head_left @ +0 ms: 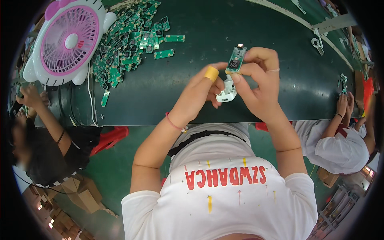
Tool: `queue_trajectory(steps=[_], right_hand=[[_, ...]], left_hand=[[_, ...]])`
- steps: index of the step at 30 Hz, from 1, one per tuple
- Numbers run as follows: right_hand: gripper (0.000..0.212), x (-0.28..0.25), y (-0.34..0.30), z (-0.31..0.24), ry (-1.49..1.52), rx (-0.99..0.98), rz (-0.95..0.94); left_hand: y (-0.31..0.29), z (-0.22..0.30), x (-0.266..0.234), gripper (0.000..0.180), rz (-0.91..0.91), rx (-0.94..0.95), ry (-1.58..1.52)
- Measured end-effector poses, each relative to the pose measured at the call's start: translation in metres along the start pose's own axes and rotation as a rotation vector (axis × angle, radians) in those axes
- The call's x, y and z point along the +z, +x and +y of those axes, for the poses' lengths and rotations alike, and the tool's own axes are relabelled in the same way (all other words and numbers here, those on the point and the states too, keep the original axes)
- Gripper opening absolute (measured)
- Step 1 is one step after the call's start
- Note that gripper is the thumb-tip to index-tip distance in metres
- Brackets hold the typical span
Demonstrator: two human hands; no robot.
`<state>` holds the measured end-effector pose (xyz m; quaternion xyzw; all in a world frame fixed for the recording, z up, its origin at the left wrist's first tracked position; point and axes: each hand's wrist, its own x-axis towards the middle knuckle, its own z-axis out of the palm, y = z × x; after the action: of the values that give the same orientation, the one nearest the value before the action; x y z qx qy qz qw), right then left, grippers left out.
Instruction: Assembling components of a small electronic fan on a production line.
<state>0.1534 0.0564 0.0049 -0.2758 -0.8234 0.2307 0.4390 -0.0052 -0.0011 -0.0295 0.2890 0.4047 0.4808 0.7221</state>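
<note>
Above the near edge of the table, my right hand [260, 80] pinches a small green circuit board [235, 60] between thumb and fingers. The board stands tilted upward, with a dark display on its face and a metal connector at its upper end. Just below it is a small white plastic housing [226, 93], its open end toward me. My left hand [198, 90], with yellow tape round one finger, is closed around the housing; some of its fingers are hidden behind it. Board and housing nearly meet, but whether they touch I cannot tell.
A pile of green circuit boards [124, 44] spreads over the dark green table [200, 24] at far left. Beside it stands a pink and white fan [71, 41] with a white cable [91, 96]. Co-workers' hands [31, 98] work at left, others [345, 105] at right.
</note>
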Motion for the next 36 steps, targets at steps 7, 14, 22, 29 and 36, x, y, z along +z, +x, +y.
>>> queue_trajectory(steps=[7,14,22,29,36], right_hand=[[0.015,-0.009,0.013,-0.002,-0.248,-0.469,-0.149],[0.017,-0.017,0.016,0.012,-0.357,-0.416,-0.29],[0.019,-0.018,0.022,0.015,-0.339,-0.385,-0.287],[0.027,-0.024,0.016,0.0,-0.263,-0.031,-0.294],[0.028,-0.014,0.006,0.001,0.458,0.575,-0.42]], left_hand=[[0.002,-0.012,0.001,0.043,-0.292,-0.19,-0.514],[0.0,-0.003,0.004,0.04,-0.111,0.019,-0.343],[-0.002,-0.003,0.014,0.051,-0.042,0.194,-0.133],[0.009,-0.015,0.003,0.061,0.171,0.454,0.149],[0.011,-0.01,-0.001,0.065,0.282,0.651,0.46]])
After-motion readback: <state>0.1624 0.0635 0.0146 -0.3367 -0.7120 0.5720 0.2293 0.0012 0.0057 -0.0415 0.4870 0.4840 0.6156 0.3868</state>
